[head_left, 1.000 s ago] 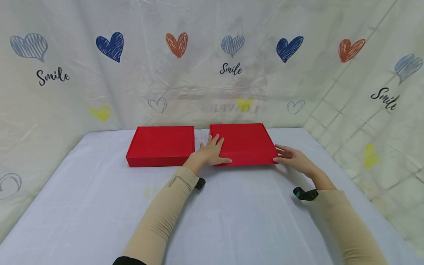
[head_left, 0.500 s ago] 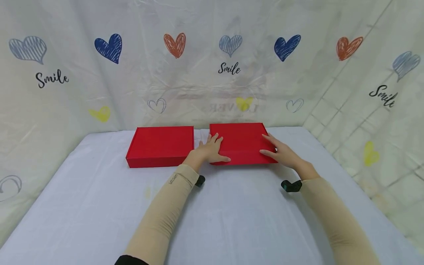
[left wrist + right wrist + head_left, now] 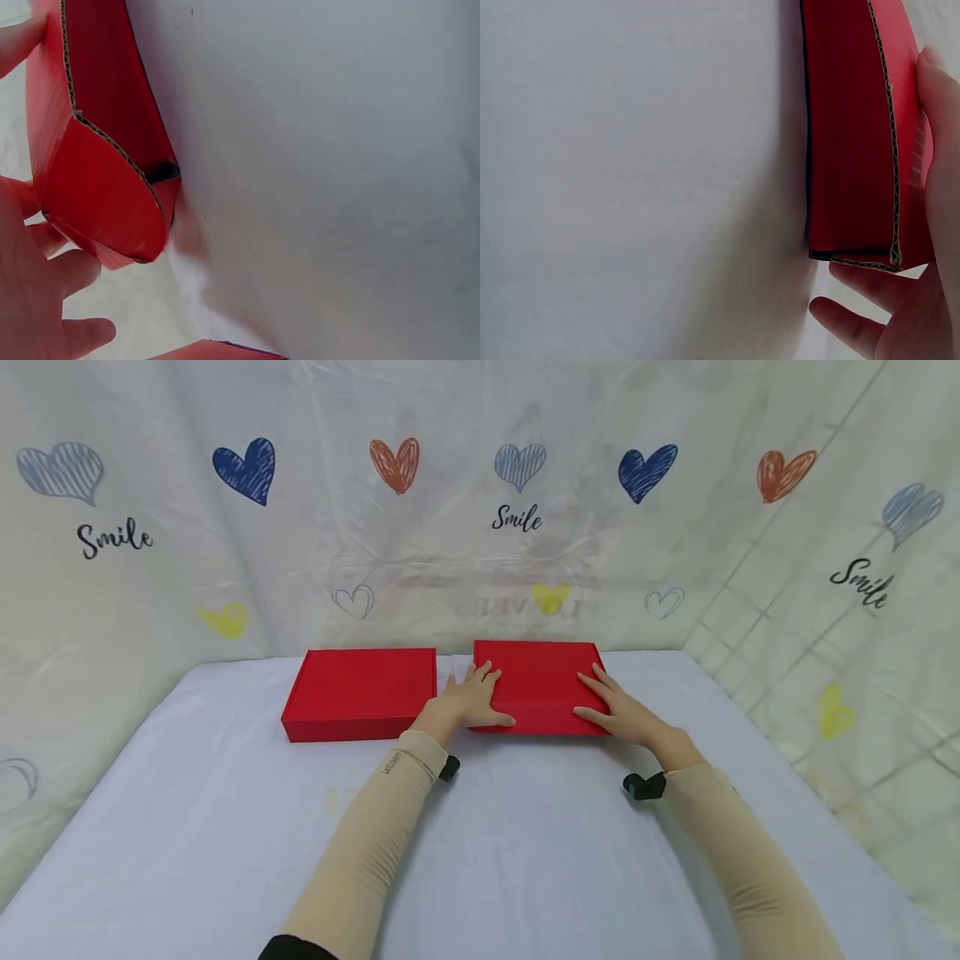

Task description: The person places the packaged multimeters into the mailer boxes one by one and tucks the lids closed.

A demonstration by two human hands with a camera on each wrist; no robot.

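Observation:
A flat red cardboard box (image 3: 546,685) lies at the back of the table, right of centre. At its left edge my left hand (image 3: 471,702) rests with spread fingers, the thumb on the lid. My right hand (image 3: 621,712) lies over the right edge, thumb and fingers spread on top. In the left wrist view, the lid's corrugated edge stands out from the front wall (image 3: 112,82), and a side flap (image 3: 105,195) bulges at the corner. The right wrist view shows the thumb on the lid (image 3: 909,150) and fingers beyond the box's side.
A second red box (image 3: 360,685), closed, lies left of the first, with a narrow gap between them. White cloth (image 3: 540,852) covers the table. Behind it hangs a pale curtain (image 3: 450,543) printed with hearts and "Smile".
My right hand has moved left from beside the box's right front corner onto its lid. That front corner of the lid has drawn inward. My left hand has stayed nearly still.

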